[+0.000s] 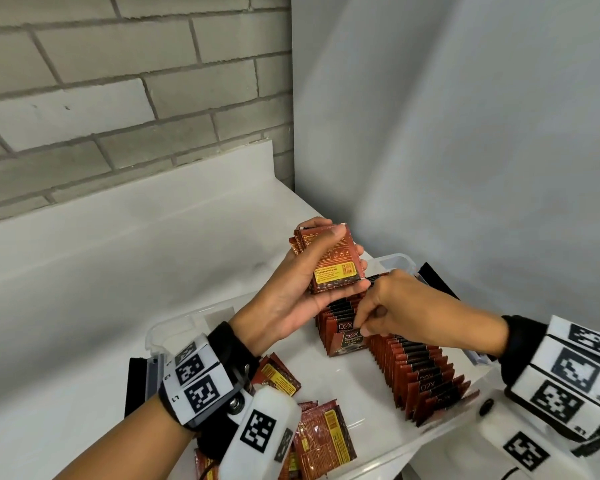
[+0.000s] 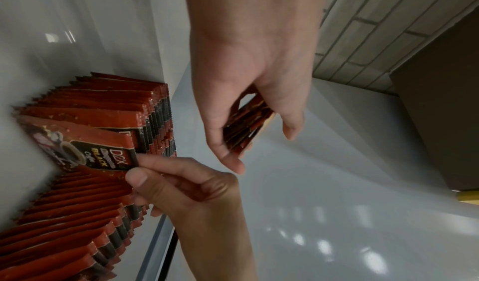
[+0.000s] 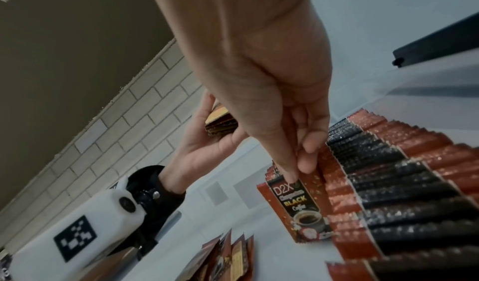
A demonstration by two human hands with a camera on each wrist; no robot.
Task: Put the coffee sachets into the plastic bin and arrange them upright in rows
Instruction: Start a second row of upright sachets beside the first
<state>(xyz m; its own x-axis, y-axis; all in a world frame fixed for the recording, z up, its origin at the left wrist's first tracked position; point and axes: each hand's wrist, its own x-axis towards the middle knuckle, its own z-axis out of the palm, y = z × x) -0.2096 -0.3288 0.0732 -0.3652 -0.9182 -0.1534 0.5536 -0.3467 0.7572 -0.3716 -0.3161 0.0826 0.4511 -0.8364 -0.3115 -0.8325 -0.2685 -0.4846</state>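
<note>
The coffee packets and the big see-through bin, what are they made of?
Coffee packets: probably thin plastic or foil film, since they look glossy, printed, and have zigzag-cut edges. Bin: looks like clear, smooth, hard plastic; you can see through its rim and the surface shows light reflections.

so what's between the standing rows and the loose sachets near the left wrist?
Bare white bin floor separates the standing rows from the loose sachets; the head view shows it.

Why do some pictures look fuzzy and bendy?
Head view: wide lens curves the brick wall; right hand slightly blurred. Left wrist view: held stack of sachets smeared, bright glare spots on the white counter. Right wrist view: dim, grainy, tilted.
</note>
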